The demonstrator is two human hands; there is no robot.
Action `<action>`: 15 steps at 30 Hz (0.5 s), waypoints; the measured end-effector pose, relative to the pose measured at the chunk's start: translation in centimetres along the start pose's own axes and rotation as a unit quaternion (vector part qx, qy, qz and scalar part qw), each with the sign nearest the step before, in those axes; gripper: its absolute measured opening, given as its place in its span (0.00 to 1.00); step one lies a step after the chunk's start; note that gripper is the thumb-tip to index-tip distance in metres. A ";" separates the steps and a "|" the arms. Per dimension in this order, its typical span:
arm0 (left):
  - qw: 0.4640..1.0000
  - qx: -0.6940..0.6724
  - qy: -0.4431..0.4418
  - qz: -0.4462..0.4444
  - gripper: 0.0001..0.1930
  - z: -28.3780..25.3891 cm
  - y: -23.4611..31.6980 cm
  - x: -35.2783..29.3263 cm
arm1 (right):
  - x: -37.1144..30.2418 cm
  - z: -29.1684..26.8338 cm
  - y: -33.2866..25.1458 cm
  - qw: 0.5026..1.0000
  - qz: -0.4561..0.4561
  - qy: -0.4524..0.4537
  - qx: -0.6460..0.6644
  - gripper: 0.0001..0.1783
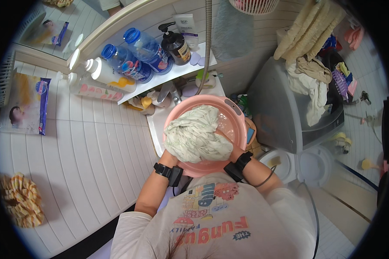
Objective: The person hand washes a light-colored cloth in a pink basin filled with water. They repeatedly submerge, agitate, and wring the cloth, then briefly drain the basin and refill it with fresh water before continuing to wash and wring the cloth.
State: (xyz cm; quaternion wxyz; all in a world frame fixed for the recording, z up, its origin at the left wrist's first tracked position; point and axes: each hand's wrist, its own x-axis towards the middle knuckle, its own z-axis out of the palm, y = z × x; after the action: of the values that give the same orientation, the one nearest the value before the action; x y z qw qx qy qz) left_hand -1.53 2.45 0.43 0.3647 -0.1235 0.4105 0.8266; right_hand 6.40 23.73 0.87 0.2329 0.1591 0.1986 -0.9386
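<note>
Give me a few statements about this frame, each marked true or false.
1. From above, a pale patterned cloth covers part of the pink basin. True.
2. Only one hand touches the cloth. False: the left hand and right hand both touch it.
3. Two blue-capped bottles stand on the white shelf. True.
4. Only one wrist wears a black band. False: black bands are on both wrists.
</note>
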 end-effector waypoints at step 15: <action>0.999 0.001 0.054 0.008 0.21 0.7 -0.1 3.3 | 4.9 0.6 -1.4 0.950 -0.199 -0.013 -0.240 0.40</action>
State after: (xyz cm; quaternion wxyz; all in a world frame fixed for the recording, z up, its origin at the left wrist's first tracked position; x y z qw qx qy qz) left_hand -3.66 4.66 -0.86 0.3357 -0.1647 0.4311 0.8212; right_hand 1.46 22.73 -0.16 0.0748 0.0439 0.4429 -0.8924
